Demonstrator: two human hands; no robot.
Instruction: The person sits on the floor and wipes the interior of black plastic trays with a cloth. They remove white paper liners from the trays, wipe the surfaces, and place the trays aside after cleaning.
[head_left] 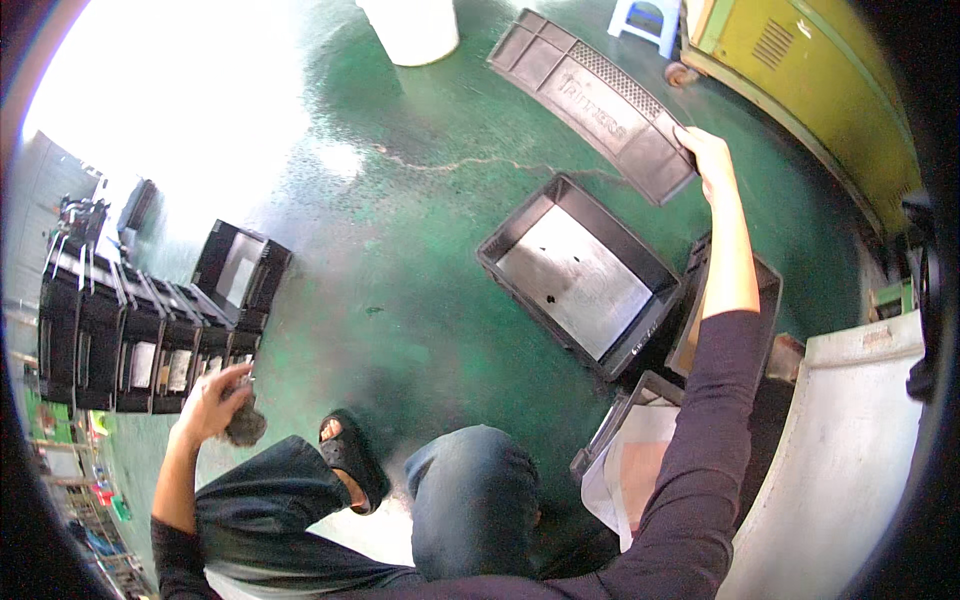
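Grey plastic makes up the long crate [590, 105], which seems held clear of the green floor [400, 260], tilted, beyond an open-topped box [618, 235]. The right hand [708, 160] has closed its thumb and fingers on the near end. The left hand [212, 405] is half curled round a dark, fuzzy wad [243, 428], near the black bins [100, 340] grouped at left. Work looks partway along: those bins stand gathered, while the crate is in hand, not set down. The box stands apart from that group; whether it has been dealt with, I cannot tell.
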